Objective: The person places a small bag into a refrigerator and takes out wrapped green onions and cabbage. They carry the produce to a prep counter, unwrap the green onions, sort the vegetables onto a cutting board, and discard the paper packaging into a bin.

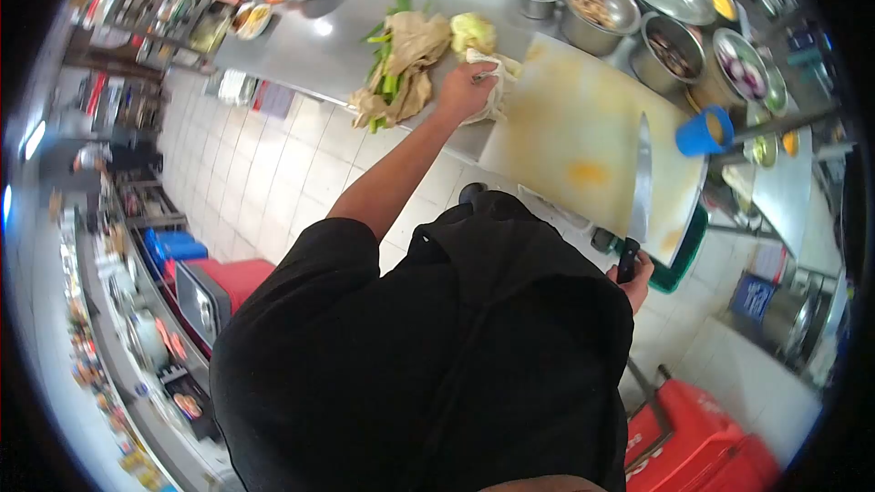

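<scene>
My right hand (637, 284) is wrapped round the black handle of a large kitchen knife (643, 178). Its long blade points away from me over the right part of a stained, pale cutting board (556, 118). My left hand (467, 91) reaches out to the board's left edge, with its fingers closed on a whitish cloth (500, 82); the fingertips are partly hidden. Just beyond that hand sits a pale green cabbage (472, 34). Left of it, green stalks (390, 73) lie partly wrapped in crumpled brown paper (416, 53).
Metal pots with food, such as a pot of brownish strips (591, 7), crowd the counter behind the board. A blue cup (705, 132) stands at the board's right corner. Below are a green bin (685, 251) and a red bag (697, 428). Another person (96, 159) is far left.
</scene>
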